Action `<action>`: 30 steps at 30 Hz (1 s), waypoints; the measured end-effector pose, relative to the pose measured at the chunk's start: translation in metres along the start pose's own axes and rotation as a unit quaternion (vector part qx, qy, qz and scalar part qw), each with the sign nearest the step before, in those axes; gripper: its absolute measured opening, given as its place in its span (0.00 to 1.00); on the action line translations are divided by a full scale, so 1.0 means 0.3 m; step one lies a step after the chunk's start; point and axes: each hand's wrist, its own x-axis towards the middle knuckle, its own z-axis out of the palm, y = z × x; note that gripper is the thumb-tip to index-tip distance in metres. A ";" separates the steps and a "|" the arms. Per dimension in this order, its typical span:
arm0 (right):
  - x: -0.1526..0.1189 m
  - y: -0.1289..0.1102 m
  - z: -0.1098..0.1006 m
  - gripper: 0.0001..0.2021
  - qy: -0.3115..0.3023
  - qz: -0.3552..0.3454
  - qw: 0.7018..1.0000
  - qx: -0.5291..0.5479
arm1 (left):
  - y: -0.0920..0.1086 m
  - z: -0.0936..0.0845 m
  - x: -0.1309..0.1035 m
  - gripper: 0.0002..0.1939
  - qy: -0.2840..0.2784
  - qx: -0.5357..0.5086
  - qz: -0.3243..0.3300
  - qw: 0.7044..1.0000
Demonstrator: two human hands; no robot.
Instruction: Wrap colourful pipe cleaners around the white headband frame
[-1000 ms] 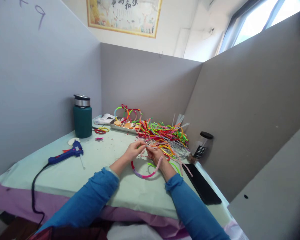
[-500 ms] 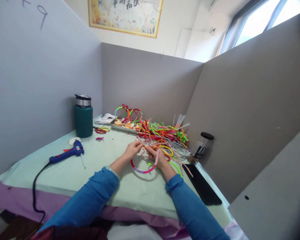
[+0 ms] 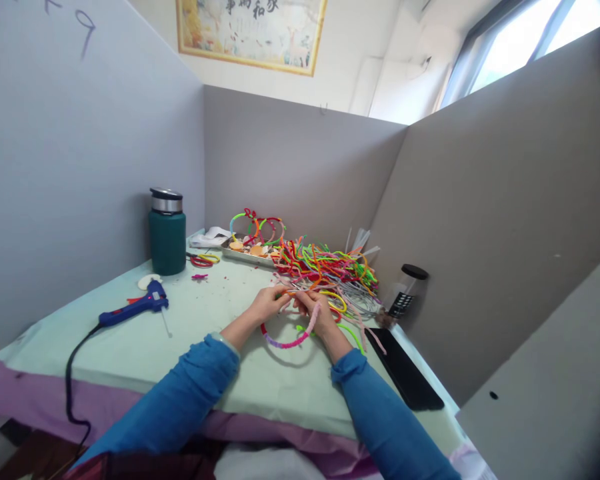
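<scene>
Both of my hands meet at the far side of a ring wrapped in pipe cleaners (image 3: pixel 286 345), coloured red, purple, magenta and pink along its near part. My left hand (image 3: pixel 269 303) pinches its upper left portion, the fingers closed. Opposite it, my right hand (image 3: pixel 315 308) is closed on the same ring at the upper right, with an orange strand showing between the fingertips. My fingers cover the top of the ring. Just beyond them lies a heap of loose pipe cleaners (image 3: pixel 325 263) in many colours.
At the left lie a blue glue gun (image 3: pixel 133 311), with its cord over the table edge, and scissors (image 3: pixel 204 260) behind a green bottle (image 3: pixel 167 240). A metal tray (image 3: pixel 250 257) holds discs and finished-looking rings. A black phone (image 3: pixel 405 370) and a clear jar (image 3: pixel 405 297) are at right.
My fingertips have drawn closer together at the top of the ring, and my left hand has shifted slightly to the right. The other things stay where they were.
</scene>
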 end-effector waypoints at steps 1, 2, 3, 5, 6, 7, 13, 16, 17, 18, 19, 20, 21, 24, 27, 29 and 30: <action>-0.003 -0.004 0.001 0.18 0.000 -0.003 1.000 -0.012 | 0.001 0.001 -0.002 0.17 0.004 0.011 -0.003 1.000; -0.006 -0.010 0.003 0.19 0.002 -0.007 1.000 -0.029 | 0.001 0.001 -0.003 0.17 0.009 0.019 -0.005 1.000; -0.011 -0.016 0.006 0.20 0.006 -0.013 0.999 -0.050 | 0.001 0.002 -0.004 0.17 0.015 0.026 -0.007 1.000; -0.020 -0.028 0.013 0.20 0.025 -0.033 0.994 -0.099 | -0.002 0.004 -0.006 0.17 0.025 0.041 -0.009 0.999; -0.024 -0.034 0.017 0.21 0.036 -0.046 0.991 -0.122 | -0.004 0.005 -0.006 0.17 0.029 0.048 -0.011 0.998; -0.027 -0.039 0.021 0.21 0.042 -0.062 0.987 -0.142 | -0.007 0.005 -0.006 0.17 0.032 0.055 -0.012 0.998; -0.029 -0.044 0.036 0.17 0.038 -0.119 0.980 -0.156 | -0.019 0.003 -0.001 0.18 0.045 0.075 -0.009 0.996; -0.024 -0.034 0.038 0.13 0.028 -0.103 0.987 -0.118 | -0.016 0.001 -0.001 0.18 0.047 0.076 -0.004 0.996; -0.023 -0.030 0.039 0.13 0.019 -0.094 0.990 -0.101 | -0.013 0.001 -0.002 0.18 0.049 0.075 -0.004 0.996; -0.023 -0.027 0.039 0.15 0.009 -0.085 0.993 -0.087 | -0.010 0.000 -0.003 0.19 0.051 0.074 -0.004 0.996; -0.023 -0.025 0.039 0.17 -0.002 -0.077 0.994 -0.077 | -0.007 -0.001 -0.005 0.19 0.051 0.075 -0.005 0.996; -0.024 -0.023 0.039 0.18 -0.011 -0.074 0.994 -0.074 | -0.005 -0.001 -0.006 0.19 0.048 0.078 -0.007 0.996; -0.025 -0.022 0.039 0.19 -0.017 -0.076 0.994 -0.078 | -0.003 -0.001 -0.007 0.19 0.041 0.083 -0.009 0.996; -0.028 -0.021 0.037 0.16 -0.025 -0.099 0.988 -0.116 | -0.008 -0.001 -0.004 0.19 0.022 0.095 -0.024 0.995; -0.030 -0.023 0.034 0.12 -0.028 -0.114 0.980 -0.159 | -0.019 -0.001 0.004 0.19 0.032 0.065 -0.035 0.997; -0.029 -0.025 0.032 0.14 -0.024 -0.122 0.973 -0.194 | -0.018 0.000 0.007 0.19 0.033 0.021 -0.045 0.998; -0.028 -0.026 0.031 0.15 -0.021 -0.125 0.970 -0.209 | -0.014 0.001 0.006 0.20 0.027 -0.006 -0.055 0.998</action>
